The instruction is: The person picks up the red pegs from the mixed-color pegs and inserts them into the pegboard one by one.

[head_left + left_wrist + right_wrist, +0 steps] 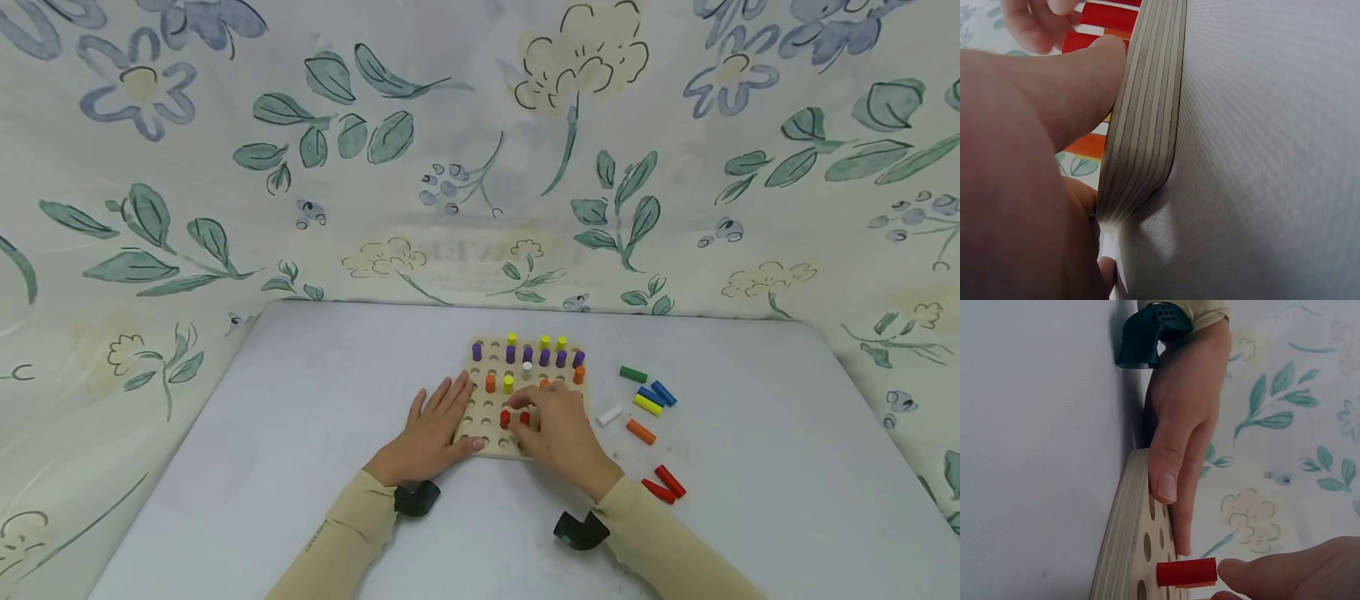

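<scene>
A wooden peg board (491, 446) lies on the table, with several coloured pegs standing in its holes. My left hand (431, 435) rests spread over the board's left edge, thumb along the front corner. In the left wrist view, the thumb (1094, 75) presses beside the board's layered side (1147, 87). My right hand (561, 429) bends over the front rows. Its thumb and index finger pinch around the top of a red peg (524, 418), partly hidden by the fingers. Beside it stands another red peg (505, 419). In the right wrist view, a red peg (1186, 572) stands upright from the board near the right thumb (1254, 575).
Loose pegs lie right of the board: green (633, 373), blue (663, 393), yellow (648, 405), white (609, 416), orange (641, 431) and red (670, 481). Purple pegs (527, 356) and yellow pegs (544, 342) stand along the board's back rows. A floral cloth (480, 208) hangs behind the table.
</scene>
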A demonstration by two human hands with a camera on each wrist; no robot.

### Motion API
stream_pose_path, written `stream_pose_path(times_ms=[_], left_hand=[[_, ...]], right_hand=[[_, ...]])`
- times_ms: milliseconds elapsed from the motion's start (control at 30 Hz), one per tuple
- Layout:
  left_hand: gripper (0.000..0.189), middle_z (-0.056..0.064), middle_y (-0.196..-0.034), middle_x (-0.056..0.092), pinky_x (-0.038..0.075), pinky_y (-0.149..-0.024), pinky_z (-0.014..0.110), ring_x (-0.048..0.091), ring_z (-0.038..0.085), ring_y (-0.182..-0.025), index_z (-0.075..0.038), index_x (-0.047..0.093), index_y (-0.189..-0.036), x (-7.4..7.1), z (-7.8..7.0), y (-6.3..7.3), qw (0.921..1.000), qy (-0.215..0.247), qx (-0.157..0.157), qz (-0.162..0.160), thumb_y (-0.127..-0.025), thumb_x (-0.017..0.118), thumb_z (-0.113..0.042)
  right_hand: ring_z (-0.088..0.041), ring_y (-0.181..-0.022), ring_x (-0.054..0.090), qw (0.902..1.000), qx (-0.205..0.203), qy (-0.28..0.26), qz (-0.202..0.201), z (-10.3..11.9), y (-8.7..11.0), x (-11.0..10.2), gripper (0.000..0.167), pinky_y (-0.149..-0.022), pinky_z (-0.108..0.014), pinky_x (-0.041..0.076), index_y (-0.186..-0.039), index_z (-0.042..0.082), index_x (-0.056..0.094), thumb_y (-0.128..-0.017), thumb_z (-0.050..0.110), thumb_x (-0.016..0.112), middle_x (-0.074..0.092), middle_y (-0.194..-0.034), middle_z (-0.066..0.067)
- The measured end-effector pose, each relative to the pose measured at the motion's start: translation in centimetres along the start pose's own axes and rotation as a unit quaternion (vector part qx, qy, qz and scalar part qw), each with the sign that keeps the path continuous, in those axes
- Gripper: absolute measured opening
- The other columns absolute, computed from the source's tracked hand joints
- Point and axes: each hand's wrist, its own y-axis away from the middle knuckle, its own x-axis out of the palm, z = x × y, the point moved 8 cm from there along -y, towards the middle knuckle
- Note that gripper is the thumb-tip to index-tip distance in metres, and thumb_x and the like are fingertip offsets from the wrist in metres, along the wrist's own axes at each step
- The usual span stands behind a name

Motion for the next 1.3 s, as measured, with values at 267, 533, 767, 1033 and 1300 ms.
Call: stream_pose_path(times_ms=[267, 533, 767, 1033, 1300], left_hand=[[0.088, 0.011, -0.169, -0.001, -0.006, -0.117, 0.062, -0.003, 0.034, -0.154, -0.002, 0.008, -0.161, 0.0, 0.0, 0.0, 1.0000, -0.001, 0.004, 0.000, -0.101, 0.053, -0.049], [0.088, 0.012, -0.169, -0.001, -0.006, -0.117, 0.062, -0.003, 0.035, -0.154, -0.001, 0.008, -0.160, 0.0, 0.0, 0.1, 1.0000, 0.002, 0.005, 0.002, -0.102, 0.053, -0.048], [0.088, 0.014, -0.169, 0.000, -0.005, -0.117, 0.063, -0.002, 0.037, -0.154, 0.001, 0.009, -0.160, -0.1, -0.1, 0.1, 1.0000, 0.002, 0.008, 0.000, -0.102, 0.054, -0.047], [0.087, 0.013, -0.169, 0.000, -0.005, -0.117, 0.063, -0.003, 0.037, -0.154, 0.000, 0.008, -0.160, 0.1, 0.1, 0.0, 1.0000, -0.001, 0.009, 0.002, -0.102, 0.052, -0.048], [0.088, 0.013, -0.169, -0.001, -0.006, -0.117, 0.062, -0.004, 0.036, -0.154, 0.000, 0.008, -0.160, 0.1, 0.2, 0.0, 1.0000, 0.000, 0.006, 0.005, -0.102, 0.052, -0.048]], right_hand=[[-0.022, -0.100, 0.054, 0.9997, 0.005, -0.024, -0.004, -0.3, 0.7, -1.5, 0.024, -0.083, -0.037, 0.048, -0.110, 0.011, 0.075, -0.087, 0.017, 0.081, 0.073, -0.104, 0.000], [-0.021, -0.104, 0.056, 0.9991, 0.002, -0.036, -0.023, -0.8, 1.5, -2.9, 0.023, -0.091, -0.043, 0.049, -0.109, 0.010, 0.074, -0.087, 0.015, 0.081, 0.072, -0.103, 0.001], [-0.022, -0.097, 0.057, 0.9986, 0.009, -0.035, -0.039, -1.3, 2.6, -4.4, 0.028, -0.079, -0.036, 0.050, -0.113, 0.008, 0.072, -0.087, 0.014, 0.081, 0.071, -0.102, -0.001], [-0.021, -0.092, 0.059, 0.9979, 0.005, -0.020, -0.061, -2.3, 4.2, -5.5, 0.035, -0.075, -0.038, 0.051, -0.118, 0.009, 0.070, -0.085, 0.011, 0.082, 0.070, -0.103, -0.001], [-0.015, -0.087, 0.055, 0.9967, 0.015, 0.007, -0.080, -4.0, 6.1, -6.6, 0.032, -0.070, -0.033, 0.050, -0.115, 0.009, 0.070, -0.085, 0.011, 0.082, 0.069, -0.103, -0.005]])
